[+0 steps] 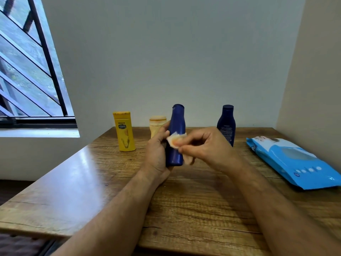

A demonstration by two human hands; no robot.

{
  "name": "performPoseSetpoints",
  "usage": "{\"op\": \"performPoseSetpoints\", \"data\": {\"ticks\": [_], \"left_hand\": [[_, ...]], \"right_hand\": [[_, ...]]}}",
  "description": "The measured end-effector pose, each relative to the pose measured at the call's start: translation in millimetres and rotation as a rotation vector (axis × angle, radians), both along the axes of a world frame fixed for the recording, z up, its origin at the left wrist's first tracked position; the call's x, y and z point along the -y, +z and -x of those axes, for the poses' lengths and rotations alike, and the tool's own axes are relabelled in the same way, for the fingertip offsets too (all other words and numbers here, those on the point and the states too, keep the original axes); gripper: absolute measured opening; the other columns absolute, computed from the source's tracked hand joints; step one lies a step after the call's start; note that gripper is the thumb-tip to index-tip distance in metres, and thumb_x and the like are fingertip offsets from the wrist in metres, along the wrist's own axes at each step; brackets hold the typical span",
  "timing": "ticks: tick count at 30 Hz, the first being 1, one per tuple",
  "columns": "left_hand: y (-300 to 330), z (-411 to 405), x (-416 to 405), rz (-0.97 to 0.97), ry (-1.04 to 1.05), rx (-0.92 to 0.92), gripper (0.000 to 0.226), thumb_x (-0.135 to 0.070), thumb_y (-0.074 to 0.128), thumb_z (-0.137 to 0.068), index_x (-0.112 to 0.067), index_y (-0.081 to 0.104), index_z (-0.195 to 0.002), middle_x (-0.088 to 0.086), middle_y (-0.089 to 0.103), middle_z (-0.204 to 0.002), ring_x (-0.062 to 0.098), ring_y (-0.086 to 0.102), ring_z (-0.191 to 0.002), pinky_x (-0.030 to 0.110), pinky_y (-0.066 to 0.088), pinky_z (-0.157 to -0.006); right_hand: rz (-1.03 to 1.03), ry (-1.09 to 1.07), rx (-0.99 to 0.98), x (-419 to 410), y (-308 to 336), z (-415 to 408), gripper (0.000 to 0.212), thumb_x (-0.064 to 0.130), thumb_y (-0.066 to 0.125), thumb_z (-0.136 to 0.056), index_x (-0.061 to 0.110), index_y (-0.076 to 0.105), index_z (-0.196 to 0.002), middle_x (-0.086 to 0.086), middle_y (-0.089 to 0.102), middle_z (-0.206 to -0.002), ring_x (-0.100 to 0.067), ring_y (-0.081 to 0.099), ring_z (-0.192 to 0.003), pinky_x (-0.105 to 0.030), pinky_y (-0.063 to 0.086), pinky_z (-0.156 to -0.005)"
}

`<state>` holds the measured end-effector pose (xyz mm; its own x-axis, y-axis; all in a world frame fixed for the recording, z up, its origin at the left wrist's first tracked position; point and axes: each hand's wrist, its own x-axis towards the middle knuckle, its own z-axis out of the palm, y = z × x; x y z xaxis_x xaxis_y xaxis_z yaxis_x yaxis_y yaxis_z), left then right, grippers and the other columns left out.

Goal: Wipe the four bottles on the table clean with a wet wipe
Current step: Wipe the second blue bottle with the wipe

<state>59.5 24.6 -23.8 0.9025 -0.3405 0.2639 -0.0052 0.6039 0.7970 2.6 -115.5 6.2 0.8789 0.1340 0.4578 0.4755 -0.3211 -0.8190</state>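
Observation:
My left hand [156, 150] grips a dark blue bottle [176, 126] upright above the wooden table [193, 200], its cap pointing up. Against the front of that bottle my right hand [204, 145] pinches a crumpled wet wipe [176, 140], stained orange. A yellow bottle [124, 131] stands at the back left. Next to it a small beige bottle [156, 122] is partly hidden behind my left hand. A second dark blue bottle [226, 122] stands at the back right, behind my right hand.
A blue pack of wet wipes [295, 161] lies flat on the right side of the table, close to the side wall. A barred window [27, 71] is at the left. The table's left edge runs diagonally toward me.

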Motion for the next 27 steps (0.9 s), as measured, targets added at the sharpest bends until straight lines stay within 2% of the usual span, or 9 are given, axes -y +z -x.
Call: {"op": "performPoseSetpoints", "data": {"ticks": [3,7,11,14,17,19,21,23,27], "left_hand": [[0.9,7.7,1.7,-0.166,0.004,0.057,0.033,-0.036,0.048,-0.101,-0.015,0.065,-0.119,0.007,0.072,-0.092,0.018,0.066,-0.074,0.03,0.054,-0.062],[-1.0,12.0,3.1,-0.287,-0.07,0.06,0.057,-0.057,0.071,-0.079,-0.01,0.065,-0.11,0.007,0.064,-0.083,0.017,0.058,-0.066,0.028,0.049,-0.059],[-1.8,8.1,1.8,-0.211,-0.095,0.044,0.039,-0.037,0.069,-0.085,-0.006,0.064,-0.108,0.01,0.063,-0.085,0.018,0.055,-0.065,0.029,0.044,-0.058],[0.5,7.0,2.0,-0.111,-0.066,-0.019,0.036,-0.03,0.062,-0.085,-0.003,0.064,-0.109,0.013,0.065,-0.089,0.021,0.057,-0.069,0.031,0.046,-0.059],[-3.7,1.7,2.4,-0.078,-0.004,-0.007,0.032,-0.028,0.059,-0.086,-0.01,0.07,-0.111,0.019,0.066,-0.104,0.03,0.059,-0.09,0.045,0.048,-0.08],[-6.7,0.9,2.2,-0.153,0.007,0.067,0.033,-0.031,0.053,-0.092,-0.016,0.068,-0.118,0.019,0.065,-0.107,0.03,0.06,-0.09,0.047,0.049,-0.079],[-6.0,2.9,1.3,-0.207,-0.026,0.126,0.039,-0.03,0.054,-0.087,-0.017,0.062,-0.123,0.015,0.064,-0.1,0.024,0.061,-0.077,0.037,0.049,-0.063],[-4.8,3.8,0.7,-0.217,-0.074,0.165,0.053,-0.021,0.056,-0.077,-0.02,0.055,-0.13,0.01,0.065,-0.097,0.021,0.059,-0.071,0.032,0.047,-0.057],[-8.0,2.7,4.3,-0.336,-0.005,0.309,0.071,-0.012,0.071,-0.07,-0.03,0.048,-0.135,0.004,0.067,-0.117,0.022,0.064,-0.09,0.034,0.052,-0.07]], "right_hand": [[-0.137,-0.224,0.163,0.0,1.4,-3.0,0.016,0.013,0.072,-0.087,0.014,0.076,-0.102,0.002,0.075,-0.092,-0.013,0.071,-0.077,-0.023,0.057,-0.062],[-0.278,-0.389,0.228,5.9,4.3,-7.5,0.019,0.016,0.07,-0.089,0.019,0.074,-0.107,0.008,0.073,-0.097,-0.01,0.07,-0.087,-0.021,0.058,-0.064],[-0.139,-0.429,0.267,3.9,3.7,-5.4,0.016,0.017,0.072,-0.087,0.02,0.076,-0.102,0.009,0.072,-0.099,-0.005,0.068,-0.091,-0.023,0.059,-0.075],[0.049,-0.304,0.338,-0.5,1.0,-0.8,0.017,0.006,0.072,-0.086,0.017,0.078,-0.097,0.007,0.066,-0.1,-0.004,0.065,-0.091,-0.015,0.055,-0.074],[0.225,-0.21,0.36,-3.1,-2.5,2.0,0.018,0.004,0.071,-0.086,0.016,0.078,-0.098,0.007,0.063,-0.098,0.0,0.063,-0.088,-0.006,0.049,-0.068],[0.314,-0.278,0.424,-3.1,-4.6,0.2,0.018,0.01,0.07,-0.086,0.022,0.077,-0.098,0.01,0.063,-0.095,-0.002,0.061,-0.084,-0.006,0.047,-0.068],[0.302,-0.376,0.475,-2.2,-5.0,-1.6,0.018,0.013,0.069,-0.088,0.023,0.076,-0.101,0.01,0.061,-0.093,-0.002,0.06,-0.081,-0.007,0.046,-0.067],[0.209,-0.488,0.495,0.6,-3.5,-4.1,0.019,0.012,0.068,-0.089,0.022,0.075,-0.105,0.01,0.061,-0.092,0.002,0.059,-0.082,-0.006,0.046,-0.068],[0.057,-0.577,0.395,4.7,-0.6,-7.6,0.023,0.013,0.067,-0.09,0.025,0.072,-0.109,0.014,0.064,-0.102,0.005,0.061,-0.091,-0.014,0.054,-0.082]]}}
